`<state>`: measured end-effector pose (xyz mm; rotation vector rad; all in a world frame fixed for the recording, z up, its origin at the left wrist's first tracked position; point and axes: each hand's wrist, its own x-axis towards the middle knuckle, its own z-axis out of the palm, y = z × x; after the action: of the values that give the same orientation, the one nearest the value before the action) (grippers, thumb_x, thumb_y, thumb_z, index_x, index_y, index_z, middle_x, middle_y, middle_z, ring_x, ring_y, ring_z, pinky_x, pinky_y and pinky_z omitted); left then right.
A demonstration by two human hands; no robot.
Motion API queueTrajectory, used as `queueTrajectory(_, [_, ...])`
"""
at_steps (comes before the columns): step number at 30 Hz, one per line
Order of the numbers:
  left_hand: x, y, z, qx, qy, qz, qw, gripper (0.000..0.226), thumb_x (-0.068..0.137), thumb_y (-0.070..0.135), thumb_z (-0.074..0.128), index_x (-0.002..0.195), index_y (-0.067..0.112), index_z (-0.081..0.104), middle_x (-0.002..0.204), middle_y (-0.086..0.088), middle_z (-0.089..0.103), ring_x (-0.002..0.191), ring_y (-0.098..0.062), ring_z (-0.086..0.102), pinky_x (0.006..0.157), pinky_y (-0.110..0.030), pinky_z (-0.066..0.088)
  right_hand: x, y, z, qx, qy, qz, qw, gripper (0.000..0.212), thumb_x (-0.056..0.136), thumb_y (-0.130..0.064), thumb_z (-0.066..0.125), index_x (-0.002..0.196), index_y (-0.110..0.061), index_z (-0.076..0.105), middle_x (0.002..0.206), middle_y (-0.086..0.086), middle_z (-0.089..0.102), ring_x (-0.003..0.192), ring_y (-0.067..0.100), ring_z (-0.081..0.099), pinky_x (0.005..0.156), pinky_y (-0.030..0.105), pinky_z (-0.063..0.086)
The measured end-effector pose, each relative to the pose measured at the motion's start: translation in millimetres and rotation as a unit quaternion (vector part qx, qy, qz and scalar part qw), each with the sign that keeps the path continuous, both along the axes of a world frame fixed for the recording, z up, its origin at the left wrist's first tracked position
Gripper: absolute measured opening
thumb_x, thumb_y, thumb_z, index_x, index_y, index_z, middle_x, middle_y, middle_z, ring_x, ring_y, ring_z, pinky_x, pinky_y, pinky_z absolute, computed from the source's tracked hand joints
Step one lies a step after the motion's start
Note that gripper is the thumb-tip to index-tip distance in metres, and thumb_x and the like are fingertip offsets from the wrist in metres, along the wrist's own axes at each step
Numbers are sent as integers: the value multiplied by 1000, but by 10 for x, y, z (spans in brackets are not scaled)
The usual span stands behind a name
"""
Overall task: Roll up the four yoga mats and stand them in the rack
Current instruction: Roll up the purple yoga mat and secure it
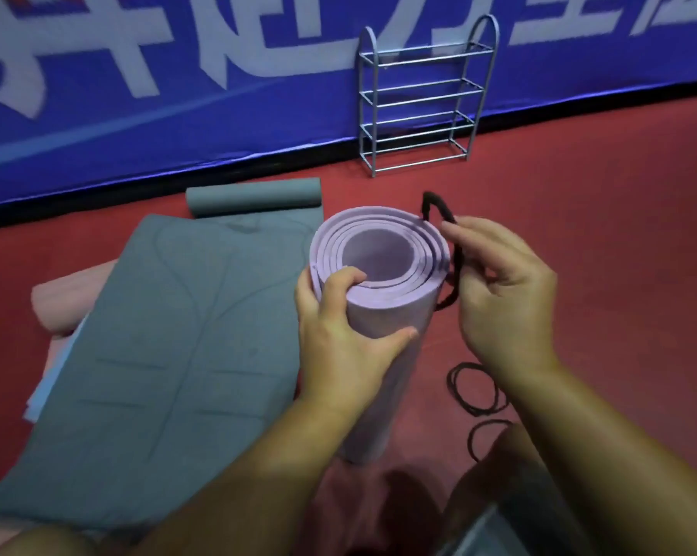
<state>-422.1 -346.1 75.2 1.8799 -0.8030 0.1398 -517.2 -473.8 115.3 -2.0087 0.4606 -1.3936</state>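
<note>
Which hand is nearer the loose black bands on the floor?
Right. The right hand is above the bands; the left hand is across the purple mat.

We see a lilac rolled mat [379,274], a grey mat [178,335] marked with faint darker lines, a pink mat [66,302] beneath it, black elastic loops [477,389], a red floor [599,234], a silver wire rack [423,98] and a blue banner [138,94] (white lettering).

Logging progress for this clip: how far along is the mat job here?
Early. Done: the purple mat is rolled and held upright by the left hand. In hand: the right hand holds a black band beside it. Left: the grey mat is mostly flat, pink mats lie beneath, and the rack holds none.
</note>
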Motion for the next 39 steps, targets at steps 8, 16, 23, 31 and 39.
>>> queueTrajectory(8, [-20,334,-85,-2,66,23,998,78,47,57,86,114,48,47,131,5,42,109,-13,57,88,-32,53,355,386,75,-147,61,43,986,38,78,11,68,101,-17,80,107,-15,69,91,22,58,85,26,49])
queueTrajectory(16, [-99,458,-82,36,67,4,997,80,51,70,80,118,47,44,135,10,38,120,-15,52,94,-37,53,393,558,128,-56,184,37,981,30,70,-20,81,94,-28,64,95,-28,56,106,17,54,93,42,46])
queueTrajectory(23, [-167,491,-56,54,65,6,996,109,53,54,92,133,51,19,141,11,43,131,-15,48,102,-24,41,362,462,183,-69,295,33,952,39,58,-52,71,89,-31,60,101,-13,62,100,20,55,89,35,42])
queueTrajectory(31, [230,640,233,195,-10,-123,973,83,64,56,83,136,52,41,117,8,50,108,-12,55,90,-21,44,336,377,209,-36,320,34,946,43,51,-57,72,76,-29,51,94,-9,49,86,15,52,76,35,44])
queueTrajectory(39, [410,657,455,147,90,-210,962,76,81,65,44,153,47,28,145,10,55,133,-8,49,111,-34,40,368,437,181,-73,326,46,941,65,62,-64,54,121,-39,64,123,-15,63,122,16,55,101,56,43])
